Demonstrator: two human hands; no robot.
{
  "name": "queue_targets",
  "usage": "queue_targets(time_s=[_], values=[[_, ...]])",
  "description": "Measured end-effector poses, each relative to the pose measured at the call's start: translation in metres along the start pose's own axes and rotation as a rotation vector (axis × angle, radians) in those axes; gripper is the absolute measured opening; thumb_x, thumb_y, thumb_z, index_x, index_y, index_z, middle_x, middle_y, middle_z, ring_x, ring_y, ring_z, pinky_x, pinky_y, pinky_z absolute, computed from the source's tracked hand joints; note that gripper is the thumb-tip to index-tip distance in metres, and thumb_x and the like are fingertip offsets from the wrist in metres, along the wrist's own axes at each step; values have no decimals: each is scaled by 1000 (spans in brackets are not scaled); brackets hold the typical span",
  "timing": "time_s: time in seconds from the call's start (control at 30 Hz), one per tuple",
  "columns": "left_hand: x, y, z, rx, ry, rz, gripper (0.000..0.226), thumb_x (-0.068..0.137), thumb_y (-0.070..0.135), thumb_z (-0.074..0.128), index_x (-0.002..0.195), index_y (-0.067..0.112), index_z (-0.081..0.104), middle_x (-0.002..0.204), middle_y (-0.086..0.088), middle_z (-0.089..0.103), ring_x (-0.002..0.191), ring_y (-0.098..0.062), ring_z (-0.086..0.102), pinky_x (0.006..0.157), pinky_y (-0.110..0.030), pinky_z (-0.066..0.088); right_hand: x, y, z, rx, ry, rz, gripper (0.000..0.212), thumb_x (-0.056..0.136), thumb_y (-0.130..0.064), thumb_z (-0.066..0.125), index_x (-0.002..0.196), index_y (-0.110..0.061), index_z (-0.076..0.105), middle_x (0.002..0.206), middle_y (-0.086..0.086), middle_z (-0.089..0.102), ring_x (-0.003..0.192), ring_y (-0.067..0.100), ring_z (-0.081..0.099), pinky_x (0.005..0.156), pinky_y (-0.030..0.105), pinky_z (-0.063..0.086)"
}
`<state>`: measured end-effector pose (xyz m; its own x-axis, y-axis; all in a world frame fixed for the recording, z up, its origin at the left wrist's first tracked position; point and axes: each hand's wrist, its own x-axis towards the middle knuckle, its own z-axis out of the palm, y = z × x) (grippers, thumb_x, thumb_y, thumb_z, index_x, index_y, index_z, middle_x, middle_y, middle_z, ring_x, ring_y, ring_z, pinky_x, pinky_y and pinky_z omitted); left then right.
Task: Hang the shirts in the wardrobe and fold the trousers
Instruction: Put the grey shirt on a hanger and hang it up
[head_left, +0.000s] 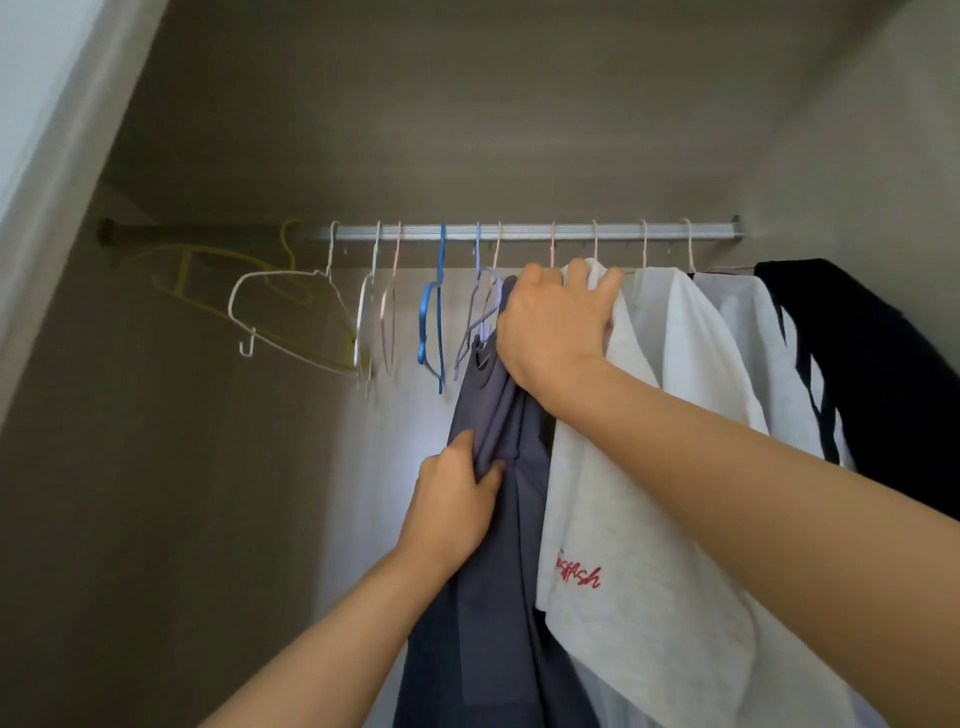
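1. Wardrobe (467, 130) is filling the whole view, its grey-brown back and side walls closing in everything listed below.
2. Grey-blue shirt (483, 597) is hanging in the middle, running from just under the rail down past the bottom edge. The right hand is covering its top, so I cannot tell what hanger it is on.
3. White shirt (623, 493) with red lettering (579, 574) is hanging just right of the grey-blue shirt, touching it along one side.
4. Further right, a second white shirt (691, 364), a pale grey shirt (753, 353) and a dark navy garment (862, 364) are hanging packed against one another, with the navy one nearest the right wall.
5. Metal rail (519, 231) is running level across the wardrobe, carrying all the hooks.
6. Empty hangers are occupying the left half of the rail:
   - a yellow hanger (208, 260) is sitting far left in shadow
   - a white hanger (283, 312) is hanging beside it, tilted
   - a blue hanger (431, 322) is hanging edge-on
   - a lilac hanger (480, 306) is hanging just beside the grey-blue shirt
7. Right hand (556, 322) is reaching up near the rail. Its fingers are curling over the white shirt's shoulder and gripping the cloth, and its heel is lying against the top of the grey-blue shirt.
8. Left hand (452, 504) is working lower down, fingers and thumb closing on a bunched fold of the grey-blue shirt.
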<state>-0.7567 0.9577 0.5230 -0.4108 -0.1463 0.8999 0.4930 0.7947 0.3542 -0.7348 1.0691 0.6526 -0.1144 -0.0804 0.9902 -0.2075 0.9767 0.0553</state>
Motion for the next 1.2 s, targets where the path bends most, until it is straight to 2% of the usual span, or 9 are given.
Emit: queue_targets(time_s=[0.1, 0.2, 0.3, 0.4, 0.5, 0.77, 0.9, 1.03, 1.2], values=[[-10, 2, -3, 18, -12, -8, 12, 92, 18, 58, 93, 8, 53, 80, -8, 61, 68, -19, 54, 51, -18, 40, -14, 0, 4, -61, 45, -89, 31, 85, -21, 50, 111, -5, 50, 105, 11, 61, 107, 31, 45, 102, 57, 17], [-27, 2, -5, 28, -30, -30, 14, 87, 16, 58, 87, 8, 47, 73, -8, 57, 67, -28, 54, 57, -40, 45, -36, -4, 2, -115, 18, -117, 54, 84, -25, 54, 130, 2, 44, 109, 13, 61, 111, 33, 47, 104, 61, 19], [-45, 4, -9, 56, -65, -31, 14, 86, 17, 58, 92, 13, 46, 75, -7, 58, 68, -29, 55, 59, -44, 48, -61, -7, -6, -170, -43, -148, 69, 84, -29, 56, 142, 3, 35, 115, 15, 60, 119, 36, 45, 105, 66, 21], [-62, 5, -19, 63, -96, -40, 23, 86, 16, 57, 108, 16, 50, 85, -6, 63, 76, -29, 60, 66, -46, 52, -86, -9, -14, -176, -76, -202, 55, 86, -30, 55, 133, -3, 46, 115, 16, 61, 123, 38, 44, 106, 70, 20], [-84, 5, -33, 77, -120, -81, 32, 90, 22, 54, 121, 20, 51, 99, -2, 68, 87, -26, 65, 72, -45, 56, -112, -13, -25, -150, -75, -258, 45, 84, -33, 59, 120, -7, 57, 107, 15, 63, 115, 39, 52, 104, 65, 30], [-154, 15, -103, 393, -88, -59, 27, 96, 34, 50, 122, 28, 54, 99, 13, 68, 91, -23, 67, 80, -39, 55, -191, -29, -59, 154, -22, -484, 42, 81, -27, 63, 114, -2, 60, 96, 15, 63, 96, 36, 59, 83, 47, 48], [-209, 19, -147, 494, -29, -24, 24, 96, 29, 55, 119, 22, 57, 81, 18, 50, 92, -20, 60, 70, -32, 48, -235, -50, -85, 356, -41, -518, 42, 84, -24, 39, 113, -3, 60, 95, 11, 61, 92, 34, 59, 79, 43, 48], [-265, 14, -193, 601, 1, -67, 24, 96, 28, 55, 119, 22, 59, 86, 11, 58, 85, -13, 57, 68, -38, 54, -278, -76, -102, 532, -106, -544, 33, 84, -17, 57, 114, -4, 61, 94, 9, 62, 90, 32, 58, 75, 40, 49], [-336, 8, -246, 776, 28, -141, 22, 94, 24, 62, 115, 20, 63, 86, 7, 65, 78, -14, 60, 56, -31, 54, -336, -118, -128, 819, -193, -542, 28, 88, -16, 55, 112, -5, 63, 96, 8, 66, 97, 30, 60, 75, 40, 50]])
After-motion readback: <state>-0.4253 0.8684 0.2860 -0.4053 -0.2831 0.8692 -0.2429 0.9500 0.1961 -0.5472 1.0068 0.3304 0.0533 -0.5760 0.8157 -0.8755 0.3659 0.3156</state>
